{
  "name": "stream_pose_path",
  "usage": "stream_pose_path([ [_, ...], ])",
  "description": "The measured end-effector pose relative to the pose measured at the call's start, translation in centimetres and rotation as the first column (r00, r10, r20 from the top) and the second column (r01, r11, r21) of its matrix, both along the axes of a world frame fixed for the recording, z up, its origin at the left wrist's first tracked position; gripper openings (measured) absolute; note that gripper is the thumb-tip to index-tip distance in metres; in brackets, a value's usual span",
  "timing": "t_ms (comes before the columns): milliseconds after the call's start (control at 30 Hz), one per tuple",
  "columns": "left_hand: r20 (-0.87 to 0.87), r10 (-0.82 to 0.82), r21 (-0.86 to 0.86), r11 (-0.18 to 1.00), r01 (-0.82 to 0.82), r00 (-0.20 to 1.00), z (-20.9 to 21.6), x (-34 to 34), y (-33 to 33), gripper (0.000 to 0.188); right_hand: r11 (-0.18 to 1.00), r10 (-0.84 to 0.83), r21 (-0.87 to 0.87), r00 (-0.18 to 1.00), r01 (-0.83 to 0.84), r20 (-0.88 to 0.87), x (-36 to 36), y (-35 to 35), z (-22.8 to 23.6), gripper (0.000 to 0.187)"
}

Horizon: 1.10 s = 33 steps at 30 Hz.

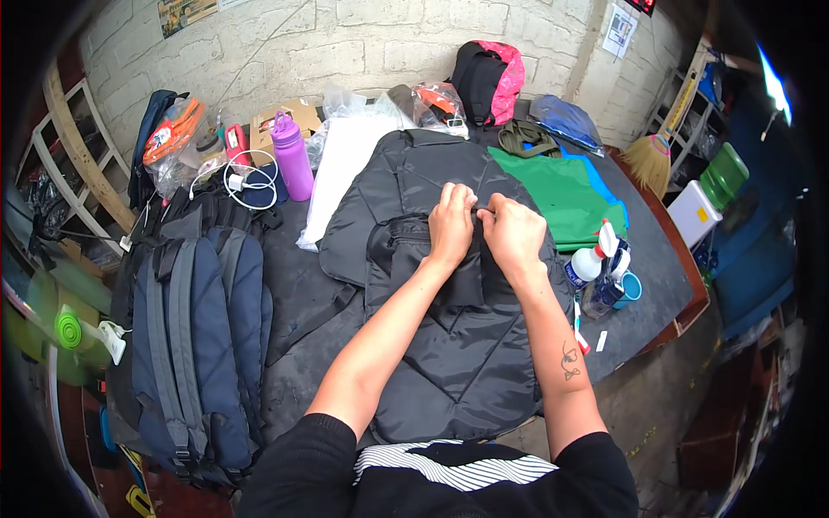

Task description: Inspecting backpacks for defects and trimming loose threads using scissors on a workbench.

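A black fabric backpack (449, 380) with stitched diagonal seams lies spread out in front of me. Both hands meet over its upper middle, just above a dark pocket-like flap (458, 281). My left hand (451, 226) is closed, its fingertips pinched close to those of the other hand. Thumb against curled fingers, my right hand (514, 231) is closed too, right beside it. Whatever the fingertips pinch, perhaps part of the black fabric, is too small or hidden to make out. A black strap (313, 326) runs off the bag's left side onto the table.
Navy backpacks (194, 345) are stacked at left, near a small green fan (69, 328). Behind stand a purple bottle (292, 160) and a pink-and-black backpack (492, 82). Green fabric (553, 194), a spray bottle (589, 259) and a blue cup (630, 287) lie right on the dark table (652, 250).
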<state>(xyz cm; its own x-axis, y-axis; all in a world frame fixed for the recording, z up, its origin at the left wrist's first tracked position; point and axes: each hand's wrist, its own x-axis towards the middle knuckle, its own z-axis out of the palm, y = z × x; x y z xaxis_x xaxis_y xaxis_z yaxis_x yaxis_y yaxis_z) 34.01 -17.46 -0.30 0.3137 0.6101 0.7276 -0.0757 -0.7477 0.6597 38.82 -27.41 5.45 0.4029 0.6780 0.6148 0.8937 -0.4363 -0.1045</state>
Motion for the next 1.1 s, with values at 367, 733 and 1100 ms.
stream_pose_path([
  [367,0.057,-0.07,-0.068,0.995,0.074,0.996,-0.2,0.3,1.0,0.012,0.998,0.01,0.065,0.994,-0.002,-0.111,0.4,-0.1,-1.0,0.02],
  [733,-0.816,-0.193,-0.191,0.98,0.061,0.545,1.3,-5.9,10.5,0.059,0.796,0.598,0.54,0.493,-0.273,-0.632,5.3,-0.4,-4.4,0.021],
  [1100,0.116,-0.684,-0.786,0.38,0.487,0.72,2.4,-12.8,12.0,0.041,0.85,0.259,0.526,0.867,0.005,-0.426,7.5,3.3,-6.2,0.039],
])
